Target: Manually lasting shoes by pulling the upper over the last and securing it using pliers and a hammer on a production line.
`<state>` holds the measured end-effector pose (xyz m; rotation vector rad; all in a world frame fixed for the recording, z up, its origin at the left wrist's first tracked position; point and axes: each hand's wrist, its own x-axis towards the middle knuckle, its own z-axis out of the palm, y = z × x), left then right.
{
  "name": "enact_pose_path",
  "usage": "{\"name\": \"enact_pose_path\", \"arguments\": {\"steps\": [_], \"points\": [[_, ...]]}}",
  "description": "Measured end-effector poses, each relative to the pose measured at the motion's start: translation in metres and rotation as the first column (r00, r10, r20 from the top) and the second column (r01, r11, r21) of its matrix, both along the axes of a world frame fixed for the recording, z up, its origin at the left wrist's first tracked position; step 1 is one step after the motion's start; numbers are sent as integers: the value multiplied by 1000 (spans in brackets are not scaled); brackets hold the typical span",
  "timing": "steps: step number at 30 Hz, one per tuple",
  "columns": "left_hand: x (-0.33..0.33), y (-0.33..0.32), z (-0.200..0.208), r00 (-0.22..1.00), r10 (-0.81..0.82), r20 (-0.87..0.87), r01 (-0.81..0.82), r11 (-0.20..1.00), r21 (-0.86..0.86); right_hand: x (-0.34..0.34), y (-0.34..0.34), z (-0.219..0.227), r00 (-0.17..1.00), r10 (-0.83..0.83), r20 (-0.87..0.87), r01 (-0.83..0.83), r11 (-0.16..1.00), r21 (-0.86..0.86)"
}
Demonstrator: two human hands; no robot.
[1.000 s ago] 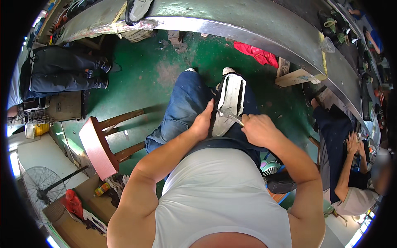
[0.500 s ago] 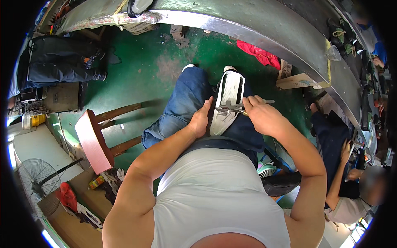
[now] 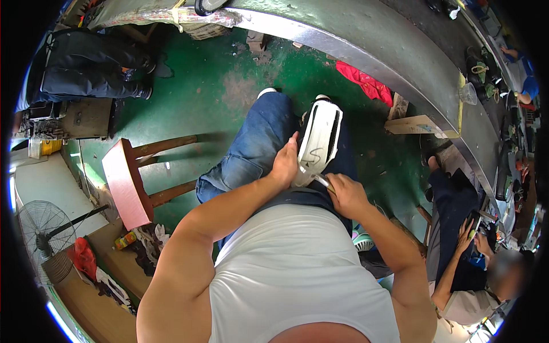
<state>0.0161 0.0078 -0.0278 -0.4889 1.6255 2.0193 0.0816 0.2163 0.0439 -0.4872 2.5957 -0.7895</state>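
A white shoe (image 3: 319,139) with black stripes lies sole up along my lap, between my jeans-clad legs (image 3: 251,150). My left hand (image 3: 285,164) grips its near left side and steadies it. My right hand (image 3: 345,194) is closed around a thin metal tool (image 3: 321,180) whose tip touches the shoe's near end, by a dark scribble on the sole.
A pink-topped wooden stool (image 3: 132,182) stands to my left on the green floor. A long grey workbench edge (image 3: 366,50) curves across the top. A seated person (image 3: 463,257) is at my right. A red cloth (image 3: 366,83) lies under the bench. A fan (image 3: 40,228) stands at far left.
My right hand has drawn back from the shoe's middle toward its near end, closer to my body. The shoe and my left hand stay about where they were.
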Motion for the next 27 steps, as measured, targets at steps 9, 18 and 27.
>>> {"name": "enact_pose_path", "arguments": {"steps": [9,18,27], "points": [[1,2,-10,800,-301,-520,29,884,-467,-57,18,43,927,151,-344,-70,969,236],[-11,-7,13,593,-568,-570,118,762,-637,-28,17,-35,942,-268,-204,258,963,-72],[-33,-9,32,468,-834,-294,298,462,-836,-85,40,34,962,-255,98,268,952,-150]]}}
